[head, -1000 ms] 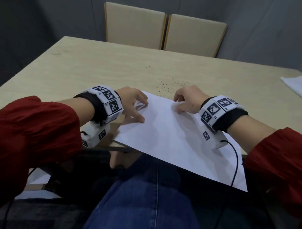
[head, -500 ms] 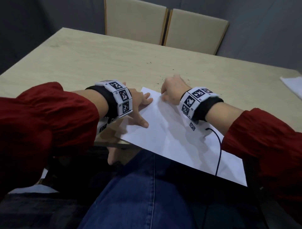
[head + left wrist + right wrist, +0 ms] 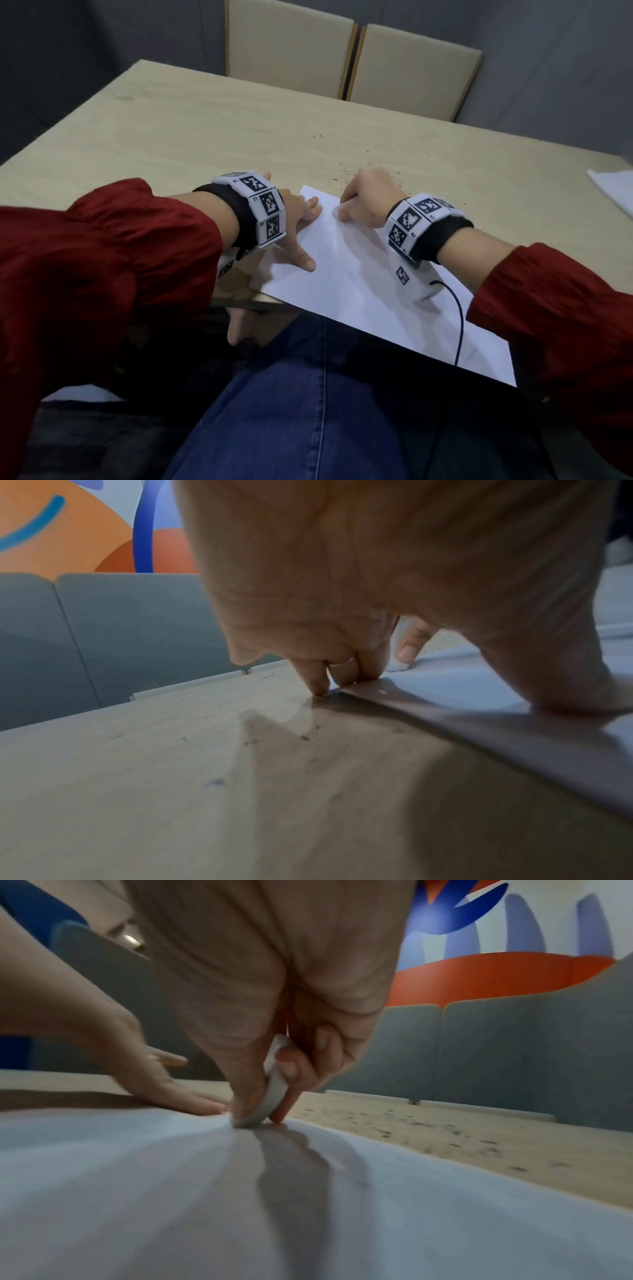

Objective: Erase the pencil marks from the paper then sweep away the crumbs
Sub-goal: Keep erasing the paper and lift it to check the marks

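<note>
A white sheet of paper (image 3: 356,287) lies at the table's near edge and overhangs it toward my lap. My left hand (image 3: 301,219) presses the paper's left far corner flat with spread fingers (image 3: 318,685). My right hand (image 3: 363,198) pinches a flat white eraser (image 3: 274,1096) between thumb and fingers, its lower edge down on the paper near the far edge. The head view hides the eraser behind my knuckles. Dark eraser crumbs (image 3: 346,171) are scattered on the wooden table just beyond the paper, also in the right wrist view as specks (image 3: 445,1131).
The light wooden table (image 3: 191,137) stretches away in front. Two beige chair backs (image 3: 349,58) stand at its far side. Another white sheet (image 3: 613,192) lies at the right edge. A black cable (image 3: 459,318) runs from my right wrist across the paper.
My right hand with the eraser has slid up the paper to its far edge. My left hand has spread flatter on the corner. The head view has tilted slightly.
</note>
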